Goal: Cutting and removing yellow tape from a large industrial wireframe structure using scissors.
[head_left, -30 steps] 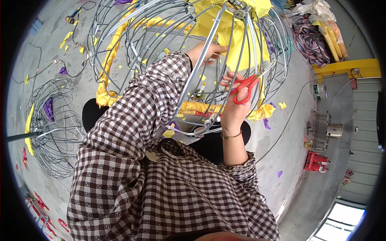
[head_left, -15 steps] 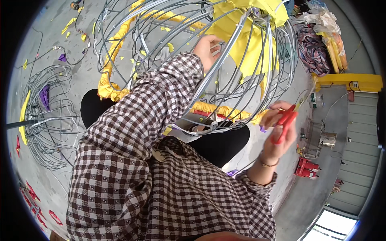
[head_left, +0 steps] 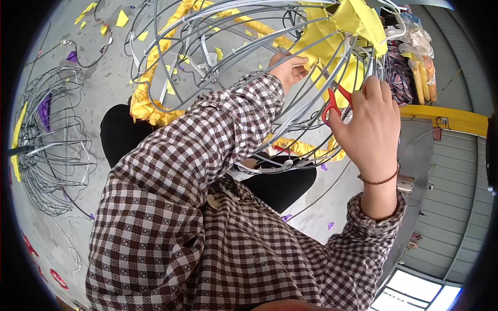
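Observation:
A large grey wire frame (head_left: 218,31) stands over my lap, partly covered with yellow fabric (head_left: 358,20). My left hand (head_left: 289,67) reaches inside the frame and pinches the yellow fabric near its top. My right hand (head_left: 368,124) is outside the frame on the right, closed around red-handled scissors (head_left: 334,101) held against the wires. The blades are hidden behind the wires and fabric. A dark bead bracelet circles my right wrist.
A second, smaller wire frame (head_left: 49,150) with purple and yellow scraps lies on the grey floor at the left. Yellow and purple fabric scraps litter the floor. A heap of cloth and bags (head_left: 410,57) sits at the upper right beside a yellow beam (head_left: 446,119).
My right hand swung out to the lower right with the scissors, then came back up against the frame's right side. My left hand stays inside the frame on the yellow fabric.

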Tool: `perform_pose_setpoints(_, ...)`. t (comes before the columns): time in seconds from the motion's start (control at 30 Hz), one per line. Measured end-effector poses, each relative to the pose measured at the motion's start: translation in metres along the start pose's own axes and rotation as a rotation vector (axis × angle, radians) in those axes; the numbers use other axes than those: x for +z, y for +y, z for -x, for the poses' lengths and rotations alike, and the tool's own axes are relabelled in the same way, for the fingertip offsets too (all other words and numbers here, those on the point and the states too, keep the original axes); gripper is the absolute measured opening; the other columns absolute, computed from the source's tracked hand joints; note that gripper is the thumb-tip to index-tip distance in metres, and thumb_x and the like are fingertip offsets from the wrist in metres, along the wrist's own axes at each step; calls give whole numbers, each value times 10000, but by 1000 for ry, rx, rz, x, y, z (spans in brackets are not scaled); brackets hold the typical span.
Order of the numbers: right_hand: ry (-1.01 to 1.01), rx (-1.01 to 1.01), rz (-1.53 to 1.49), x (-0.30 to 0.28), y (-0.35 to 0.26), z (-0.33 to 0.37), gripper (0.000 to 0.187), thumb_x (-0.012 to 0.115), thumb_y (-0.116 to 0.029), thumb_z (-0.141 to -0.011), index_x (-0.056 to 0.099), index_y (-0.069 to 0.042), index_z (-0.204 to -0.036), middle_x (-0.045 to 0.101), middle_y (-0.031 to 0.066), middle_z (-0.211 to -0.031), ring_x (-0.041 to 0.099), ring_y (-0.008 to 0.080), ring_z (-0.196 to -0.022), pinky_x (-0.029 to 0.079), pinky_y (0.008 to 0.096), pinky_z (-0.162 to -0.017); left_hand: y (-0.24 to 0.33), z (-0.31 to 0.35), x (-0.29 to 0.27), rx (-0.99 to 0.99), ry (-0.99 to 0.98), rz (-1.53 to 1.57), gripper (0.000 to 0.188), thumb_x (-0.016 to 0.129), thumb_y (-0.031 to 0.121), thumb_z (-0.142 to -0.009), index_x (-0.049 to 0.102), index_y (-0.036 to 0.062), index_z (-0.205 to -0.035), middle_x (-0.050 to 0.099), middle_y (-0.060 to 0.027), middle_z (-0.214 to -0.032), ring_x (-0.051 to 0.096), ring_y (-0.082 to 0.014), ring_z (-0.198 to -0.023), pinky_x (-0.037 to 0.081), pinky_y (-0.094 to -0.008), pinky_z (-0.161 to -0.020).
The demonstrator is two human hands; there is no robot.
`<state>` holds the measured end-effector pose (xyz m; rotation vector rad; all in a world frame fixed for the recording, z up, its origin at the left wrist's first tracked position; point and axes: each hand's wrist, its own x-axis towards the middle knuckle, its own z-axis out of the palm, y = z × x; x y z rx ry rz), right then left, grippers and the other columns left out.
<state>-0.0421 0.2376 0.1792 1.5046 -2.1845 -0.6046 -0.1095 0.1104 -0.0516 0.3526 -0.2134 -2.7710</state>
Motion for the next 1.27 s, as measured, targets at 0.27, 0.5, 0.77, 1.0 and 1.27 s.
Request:
perform_pose_setpoints(0.27,41,-32,185,18,-16,-32,173,683,-245,-691,675,-76,-731,535,64,-990,496,230,-1000,374,360,-773,0,5,6,74,-49,173,333,662,-80,-809,497,12,-1083,629,-105,-988,640,-209,-875,526,-340,-790)
perform_pose_setpoints(0.5,1,-83,257,35,-11,-39,168,651,-245,-710,712,-94,-748,580,59,-968,485,232,-1038,360,387,-812,-5,-3,1,87,-82,234,269,662,-68,-823,566,12,-1061,641,-88,-977,628,-186,-862,534,-291,-771)
perform_pose_setpoints(0.77,-32,-69,188,47,-11,-36,193,620,-249,-736,735,-95,-748,624,51,-918,477,236,-1070,345,430,-867,-3,0,1,93,-27,199,203,672,-64,-825,605,25,-994,652,-89,-956,621,-171,-831,513,-265,-717)
perform_pose_setpoints(1.0,2,32,272,56,-28,-31,185,608,-216,-752,722,-87,-820,599,57,-946,478,240,-1050,327,474,-914,-1,6,5,129,19,190,185,681,-82,-801,586,37,-905,632,-79,-902,589,-162,-766,482,-255,-663)
perform_pose_setpoints(1.27,1,119,370,60,-37,-26,226,613,-195,-762,696,-68,-930,545,66,-1051,469,241,-1054,317,520,-952,-5,-6,-2,-40,-8,274,166,689,-45,-809,594,59,-897,611,-83,-912,565,-174,-754,500,-307,-671)
